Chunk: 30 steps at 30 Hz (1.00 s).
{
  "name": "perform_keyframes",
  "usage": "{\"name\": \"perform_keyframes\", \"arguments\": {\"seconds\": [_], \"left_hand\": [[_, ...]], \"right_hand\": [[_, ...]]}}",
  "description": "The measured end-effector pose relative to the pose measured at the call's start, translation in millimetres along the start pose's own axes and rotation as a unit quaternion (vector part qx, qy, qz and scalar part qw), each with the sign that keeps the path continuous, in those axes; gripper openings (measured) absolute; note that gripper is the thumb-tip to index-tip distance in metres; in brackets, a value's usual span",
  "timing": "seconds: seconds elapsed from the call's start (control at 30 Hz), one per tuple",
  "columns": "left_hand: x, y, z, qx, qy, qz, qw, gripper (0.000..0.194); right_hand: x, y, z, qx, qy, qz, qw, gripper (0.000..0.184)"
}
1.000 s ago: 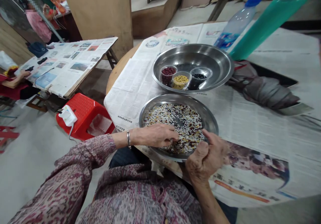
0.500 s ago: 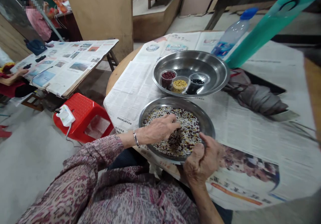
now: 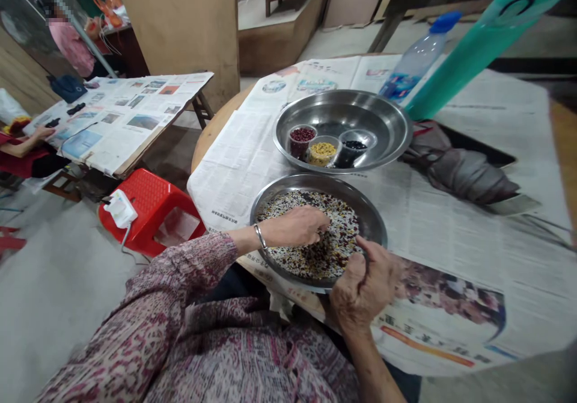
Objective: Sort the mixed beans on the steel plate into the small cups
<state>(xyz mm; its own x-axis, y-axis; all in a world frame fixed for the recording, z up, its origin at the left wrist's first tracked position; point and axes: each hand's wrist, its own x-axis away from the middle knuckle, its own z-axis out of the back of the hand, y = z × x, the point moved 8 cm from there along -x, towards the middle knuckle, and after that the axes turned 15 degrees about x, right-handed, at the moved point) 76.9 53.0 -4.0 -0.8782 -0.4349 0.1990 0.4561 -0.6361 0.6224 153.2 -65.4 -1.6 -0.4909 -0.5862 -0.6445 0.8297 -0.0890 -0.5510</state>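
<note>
A steel basin (image 3: 374, 221) near the table's front edge holds a mix of white grains, dark red and black beans and yellow bits (image 3: 340, 225). My left hand (image 3: 300, 225), a silver bangle on its wrist, is over the mix with its fingers curled together and tips down at the grains. What they pinch, if anything, is hidden. On the near right side my right hand (image 3: 365, 283) grips the basin's rim, thumb on top. Behind stands a wider steel basin (image 3: 383, 117) with three clear cups: red beans (image 3: 302, 141), yellow grains (image 3: 323, 150) and black beans (image 3: 354, 149).
Newspaper (image 3: 442, 228) covers the round table. To the right are a water bottle (image 3: 417, 60), a tall green plastic object (image 3: 487, 42) and a grey folded umbrella (image 3: 473, 171). A red stool (image 3: 151, 204) with a white power strip stands left. Two people are at the far left.
My left hand has moved a little to the right over the mix, its fingers curling in more. My right hand stays on the rim.
</note>
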Motion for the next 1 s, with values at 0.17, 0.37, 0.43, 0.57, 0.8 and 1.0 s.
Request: {"name": "perform_keyframes", "arguments": {"seconds": [0.17, 0.37, 0.43, 0.57, 0.8, 1.0], "left_hand": [[38.8, -2.5, 4.1, -0.006, -0.006, 0.015, 1.000, 0.016], [76.7, -5.7, -1.2, -0.021, -0.040, 0.001, 0.999, 0.015], [75.6, -4.1, -5.8, -0.020, -0.048, -0.009, 0.999, 0.018], [55.0, -1.5, -16.0, -0.026, -0.043, -0.006, 0.999, 0.020], [23.2, -6.0, 11.6, -0.032, 0.135, -0.016, 0.990, 0.027], [36.6, -37.8, 25.6, -0.069, 0.135, 0.109, 0.982, 0.081]], "right_hand": [[-0.6, -0.3, -0.7, -0.003, 0.001, 0.008, 1.000, 0.030], [-0.4, 1.8, -2.4, -0.002, -0.012, -0.008, 1.000, 0.030], [-0.2, 2.4, -3.0, 0.000, -0.016, -0.012, 1.000, 0.031], [-0.4, 0.5, -1.7, -0.002, -0.008, -0.003, 1.000, 0.030], [-0.8, -1.1, -0.8, -0.002, -0.004, 0.007, 1.000, 0.030], [-0.1, 1.1, -2.2, 0.000, -0.009, -0.002, 1.000, 0.030]]}}
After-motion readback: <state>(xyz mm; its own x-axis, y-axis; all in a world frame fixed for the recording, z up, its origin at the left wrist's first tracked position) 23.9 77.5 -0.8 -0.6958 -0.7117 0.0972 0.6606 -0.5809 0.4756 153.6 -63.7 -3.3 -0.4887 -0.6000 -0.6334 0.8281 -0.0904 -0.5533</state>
